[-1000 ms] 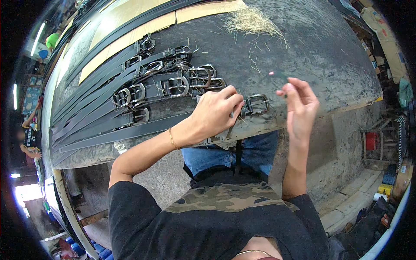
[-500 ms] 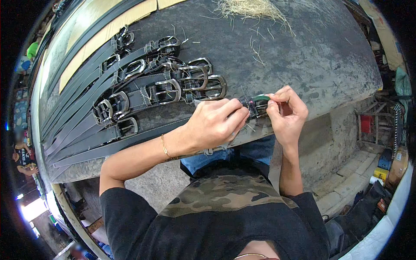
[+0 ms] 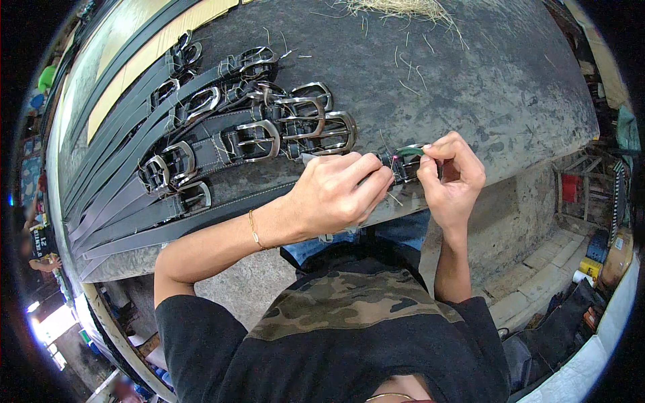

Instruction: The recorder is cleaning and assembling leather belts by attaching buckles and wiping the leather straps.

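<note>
Black belts [image 3: 121,171], one lined with whitish stitching [image 3: 248,195], bear silver-grey buckles [image 3: 275,138]; the thin strip [image 3: 408,151] is green, the dot [image 3: 395,158] near it pink. The tabletop [image 3: 484,74] is charcoal mottled paler grey, the fibre pile [image 3: 406,7] straw-yellow, the cardboard [image 3: 127,84] tan. A black shirt [image 3: 349,349] wears a brown-and-olive camouflage band [image 3: 363,302]; jeans [image 3: 319,246] show blue, the bracelet [image 3: 254,232] gold, a far box [image 3: 590,267] yellow

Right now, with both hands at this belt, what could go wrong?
The green item in the right hand reaches toward the left hand; a slip might catch those fingers. A loose strand by the left fingertips might snag. The belt lies near the table edge, so a tug could drag it off.
</note>
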`<action>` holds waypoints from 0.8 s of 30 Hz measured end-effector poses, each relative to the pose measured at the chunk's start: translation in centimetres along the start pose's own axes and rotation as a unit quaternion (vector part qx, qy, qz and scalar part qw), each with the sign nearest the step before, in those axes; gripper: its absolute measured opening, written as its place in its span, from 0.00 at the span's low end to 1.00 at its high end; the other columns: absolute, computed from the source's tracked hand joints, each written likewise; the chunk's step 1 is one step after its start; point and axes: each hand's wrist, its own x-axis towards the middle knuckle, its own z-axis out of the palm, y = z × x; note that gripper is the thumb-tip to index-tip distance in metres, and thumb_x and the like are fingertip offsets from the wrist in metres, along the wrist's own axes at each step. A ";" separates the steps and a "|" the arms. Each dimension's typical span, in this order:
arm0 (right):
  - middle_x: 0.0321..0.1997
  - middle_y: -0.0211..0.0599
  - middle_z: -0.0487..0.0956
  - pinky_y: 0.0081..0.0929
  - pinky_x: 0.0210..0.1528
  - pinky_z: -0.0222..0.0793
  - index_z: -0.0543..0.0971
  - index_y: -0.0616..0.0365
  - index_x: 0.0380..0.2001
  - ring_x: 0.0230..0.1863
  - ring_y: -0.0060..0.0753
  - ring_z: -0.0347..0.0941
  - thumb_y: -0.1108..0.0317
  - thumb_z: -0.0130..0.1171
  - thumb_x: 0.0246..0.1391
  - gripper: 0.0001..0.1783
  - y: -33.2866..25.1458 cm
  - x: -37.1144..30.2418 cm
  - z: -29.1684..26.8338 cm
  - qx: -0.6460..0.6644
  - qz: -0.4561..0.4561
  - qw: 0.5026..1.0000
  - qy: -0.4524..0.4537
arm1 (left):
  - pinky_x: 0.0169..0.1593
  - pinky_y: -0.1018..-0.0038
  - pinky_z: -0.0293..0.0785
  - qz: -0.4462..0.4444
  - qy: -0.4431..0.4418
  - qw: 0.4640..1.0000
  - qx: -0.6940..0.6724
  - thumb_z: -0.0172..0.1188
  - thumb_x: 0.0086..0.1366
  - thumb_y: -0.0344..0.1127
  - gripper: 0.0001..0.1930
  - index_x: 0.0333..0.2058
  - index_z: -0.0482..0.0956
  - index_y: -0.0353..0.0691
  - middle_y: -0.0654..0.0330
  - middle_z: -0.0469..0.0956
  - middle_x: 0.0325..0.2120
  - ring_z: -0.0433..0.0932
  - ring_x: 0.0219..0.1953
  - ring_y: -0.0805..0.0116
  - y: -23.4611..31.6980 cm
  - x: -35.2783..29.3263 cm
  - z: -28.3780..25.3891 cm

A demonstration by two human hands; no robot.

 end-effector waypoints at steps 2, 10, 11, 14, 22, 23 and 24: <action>0.24 0.33 0.72 0.19 0.27 0.60 0.75 0.66 0.25 0.25 0.21 0.66 0.86 0.59 0.39 0.07 -0.1 0.0 -0.1 -0.005 0.001 1.000 -0.003 | 0.22 0.72 0.75 0.001 -0.001 1.000 0.001 0.70 0.50 0.24 0.10 0.31 0.79 0.33 0.58 0.76 0.26 0.78 0.22 0.65 0.0 0.1 -0.1; 0.24 0.32 0.71 0.20 0.27 0.60 0.74 0.65 0.24 0.25 0.20 0.64 0.86 0.59 0.39 0.07 -0.2 0.2 0.0 -0.016 -0.010 1.000 -0.004 | 0.22 0.72 0.75 0.003 0.007 1.000 0.000 0.70 0.50 0.24 0.10 0.32 0.79 0.33 0.58 0.76 0.26 0.78 0.23 0.65 0.0 0.1 0.0; 0.24 0.32 0.71 0.20 0.27 0.59 0.74 0.65 0.24 0.25 0.20 0.64 0.86 0.59 0.39 0.07 -0.3 0.2 0.0 -0.022 -0.013 1.000 -0.006 | 0.22 0.72 0.75 0.004 0.008 1.000 0.001 0.70 0.50 0.24 0.10 0.32 0.79 0.33 0.58 0.76 0.26 0.78 0.23 0.65 0.0 0.1 0.0; 0.23 0.30 0.72 0.18 0.27 0.60 0.75 0.65 0.26 0.26 0.18 0.65 0.86 0.59 0.43 0.07 -0.3 0.0 0.0 -0.016 0.006 1.000 -0.010 | 0.22 0.72 0.75 0.005 0.011 1.000 0.005 0.70 0.49 0.24 0.11 0.31 0.79 0.34 0.58 0.76 0.26 0.78 0.22 0.65 0.2 0.2 -0.3; 0.34 0.30 0.76 0.18 0.37 0.69 0.77 0.65 0.36 0.34 0.21 0.74 0.83 0.56 0.57 0.05 0.0 -0.3 -0.2 0.159 0.116 0.971 0.134 | 0.26 0.63 0.78 -0.142 0.081 0.985 0.063 0.58 0.60 0.23 0.20 0.52 0.68 0.29 0.43 0.71 0.48 0.81 0.27 0.53 0.6 3.6 -2.4; 0.35 0.31 0.76 0.21 0.41 0.72 0.77 0.66 0.37 0.37 0.23 0.76 0.82 0.56 0.58 0.05 0.1 -0.4 -0.3 0.170 0.108 0.968 0.151 | 0.27 0.61 0.79 -0.149 0.051 0.987 0.033 0.60 0.61 0.28 0.21 0.52 0.69 0.27 0.41 0.67 0.54 0.81 0.27 0.52 0.6 3.5 -2.6; 0.36 0.32 0.76 0.24 0.45 0.74 0.77 0.66 0.38 0.39 0.25 0.77 0.82 0.55 0.58 0.06 0.2 -0.3 -0.2 0.181 0.099 0.964 0.166 | 0.27 0.61 0.79 -0.148 0.051 0.987 0.034 0.60 0.61 0.28 0.21 0.52 0.69 0.27 0.41 0.67 0.54 0.81 0.27 0.52 0.8 3.1 -2.9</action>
